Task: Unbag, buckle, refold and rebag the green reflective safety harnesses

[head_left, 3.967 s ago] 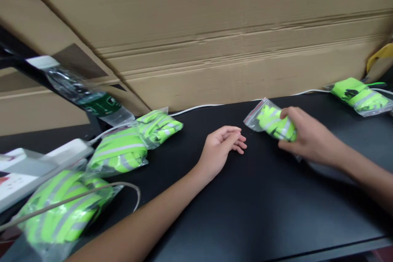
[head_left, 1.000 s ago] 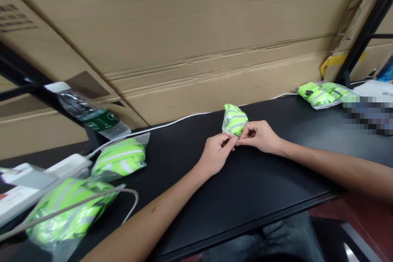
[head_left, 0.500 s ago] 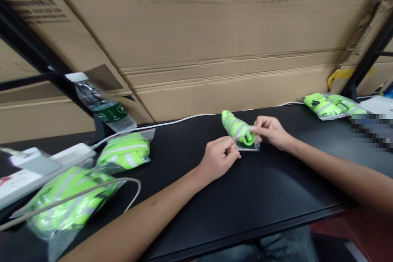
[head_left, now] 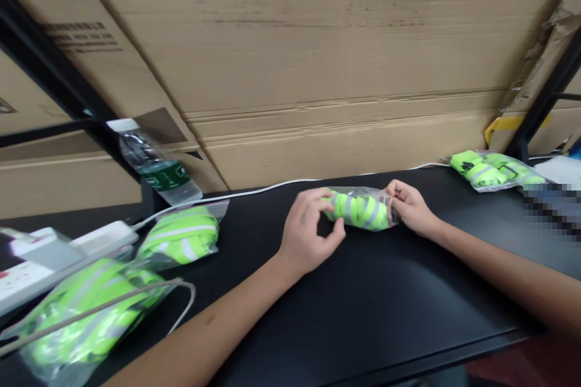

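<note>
Clear zip bag [head_left: 361, 208] of rolled hi-vis green reflective fabric lying lengthwise on black worktop [head_left: 363, 296], mid-frame, between both hands. Right hand [head_left: 411, 208]: grip pressed together, pinching bag's right corner, holding that end in place. Left hand [head_left: 308, 233]: grip curled at bag's left end, fingertips [head_left: 339, 227] near film, contact unclear. Filled bag [head_left: 181, 234] lying left, beside water bottle [head_left: 157, 163].

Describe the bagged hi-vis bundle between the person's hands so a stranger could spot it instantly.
On the black tabletop, look to the middle. The neon-yellow, silver-striped bundle in a clear plastic bag is the one between the left hand and the right hand, its end pinched by the right hand; the other bags lie apart at both sides.
</note>
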Demonstrator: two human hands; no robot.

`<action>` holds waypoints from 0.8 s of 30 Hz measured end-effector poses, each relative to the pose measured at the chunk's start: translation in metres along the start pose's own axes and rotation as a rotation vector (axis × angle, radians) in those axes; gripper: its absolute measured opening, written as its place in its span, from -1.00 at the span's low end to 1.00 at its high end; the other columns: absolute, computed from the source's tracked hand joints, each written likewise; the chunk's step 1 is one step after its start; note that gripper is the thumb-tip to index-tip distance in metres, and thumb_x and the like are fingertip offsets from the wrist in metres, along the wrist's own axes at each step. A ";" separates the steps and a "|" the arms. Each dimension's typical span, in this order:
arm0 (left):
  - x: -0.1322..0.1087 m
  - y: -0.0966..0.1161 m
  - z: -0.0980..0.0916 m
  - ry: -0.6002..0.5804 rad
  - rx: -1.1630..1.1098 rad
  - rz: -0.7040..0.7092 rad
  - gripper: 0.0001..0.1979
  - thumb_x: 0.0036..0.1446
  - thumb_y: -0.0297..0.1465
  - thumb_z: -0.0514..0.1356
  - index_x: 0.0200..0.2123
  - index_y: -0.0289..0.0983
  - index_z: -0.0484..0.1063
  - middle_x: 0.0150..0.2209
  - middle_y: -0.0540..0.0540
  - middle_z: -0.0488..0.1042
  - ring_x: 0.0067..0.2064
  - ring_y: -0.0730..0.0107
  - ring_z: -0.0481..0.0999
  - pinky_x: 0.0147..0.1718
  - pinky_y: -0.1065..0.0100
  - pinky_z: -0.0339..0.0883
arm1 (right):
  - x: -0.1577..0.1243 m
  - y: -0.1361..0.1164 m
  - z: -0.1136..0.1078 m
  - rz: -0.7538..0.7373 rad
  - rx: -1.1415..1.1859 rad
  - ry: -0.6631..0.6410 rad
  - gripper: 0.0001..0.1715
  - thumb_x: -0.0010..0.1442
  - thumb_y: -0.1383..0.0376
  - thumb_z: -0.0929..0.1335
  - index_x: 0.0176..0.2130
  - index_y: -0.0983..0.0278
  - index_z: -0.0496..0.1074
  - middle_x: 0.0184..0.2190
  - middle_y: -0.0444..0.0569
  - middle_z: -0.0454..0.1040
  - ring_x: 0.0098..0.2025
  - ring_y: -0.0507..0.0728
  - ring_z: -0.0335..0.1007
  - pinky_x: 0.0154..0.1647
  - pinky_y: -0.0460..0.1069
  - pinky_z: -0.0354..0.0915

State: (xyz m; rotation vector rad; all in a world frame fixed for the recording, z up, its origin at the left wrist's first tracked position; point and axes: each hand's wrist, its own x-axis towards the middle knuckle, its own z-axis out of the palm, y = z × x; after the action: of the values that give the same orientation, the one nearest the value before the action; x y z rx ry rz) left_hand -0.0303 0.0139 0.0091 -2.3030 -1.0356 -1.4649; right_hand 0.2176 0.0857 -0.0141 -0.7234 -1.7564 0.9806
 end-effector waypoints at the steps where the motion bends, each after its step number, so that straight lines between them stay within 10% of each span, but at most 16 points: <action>1: -0.001 -0.007 0.002 -0.023 0.001 -0.146 -0.62 0.10 -0.41 0.28 -0.03 -0.22 0.28 0.07 -0.29 0.43 0.13 0.09 0.46 0.07 0.04 0.42 | 0.002 0.003 -0.003 0.011 0.005 0.005 -0.72 0.23 0.20 0.31 -0.38 0.16 0.08 -0.47 -0.18 0.33 -0.54 -0.01 0.21 -0.54 -0.09 0.20; 5: -0.004 -0.029 0.010 -0.346 -0.217 -0.564 -0.09 -0.01 -0.21 0.40 0.31 -0.23 0.01 0.25 -0.36 0.32 0.25 -0.01 0.38 0.18 -0.04 0.33 | 0.005 0.006 -0.010 0.024 -0.037 -0.004 -0.77 0.13 0.26 0.37 -0.44 0.21 0.22 -0.26 0.01 0.51 -0.28 0.12 0.48 -0.32 0.02 0.40; 8: -0.001 -0.029 0.010 -0.484 -0.271 -0.542 -0.32 -0.01 -0.24 0.40 0.17 -0.15 0.26 0.11 -0.18 0.47 0.12 0.08 0.50 0.12 0.04 0.36 | 0.002 -0.003 -0.013 -0.086 -0.231 0.021 -0.88 0.12 0.37 0.37 -0.47 0.25 0.40 -0.02 0.08 0.46 -0.04 0.19 0.48 -0.06 0.11 0.39; 12: 0.003 -0.021 0.004 -0.417 -0.254 -0.485 -0.69 0.00 -0.35 0.39 -0.18 -0.18 0.42 -0.19 -0.01 0.55 -0.17 0.27 0.54 -0.13 0.24 0.40 | -0.002 -0.021 -0.021 -0.425 -0.671 -0.005 -0.77 0.15 0.47 0.28 -0.43 0.24 0.46 -0.18 0.05 0.45 -0.18 0.13 0.45 -0.16 0.05 0.37; 19: 0.006 -0.021 0.002 -0.331 -0.352 -0.652 -0.67 -0.07 -0.29 0.45 -0.24 -0.19 0.47 -0.31 0.04 0.56 -0.24 0.31 0.54 -0.23 0.32 0.37 | -0.007 -0.028 -0.030 -0.554 -0.710 0.045 -0.78 0.15 0.45 0.31 -0.49 0.24 0.41 -0.62 -0.16 0.37 -0.60 0.00 0.24 -0.55 -0.06 0.20; 24: 0.005 -0.024 0.002 -0.297 -0.464 -0.729 -0.62 -0.09 -0.27 0.46 -0.19 -0.20 0.49 -0.25 -0.01 0.59 -0.19 0.26 0.57 -0.20 0.30 0.41 | -0.006 -0.028 -0.022 -0.702 -0.628 0.080 -0.79 0.16 0.46 0.33 -0.22 0.23 0.49 -0.31 0.00 0.58 -0.26 0.13 0.55 -0.23 0.02 0.46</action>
State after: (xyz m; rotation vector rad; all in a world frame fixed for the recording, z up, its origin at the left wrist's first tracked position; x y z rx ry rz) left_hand -0.0437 0.0348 0.0080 -2.6630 -1.9555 -1.7851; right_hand 0.2388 0.0731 0.0118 -0.4390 -2.0409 -0.0819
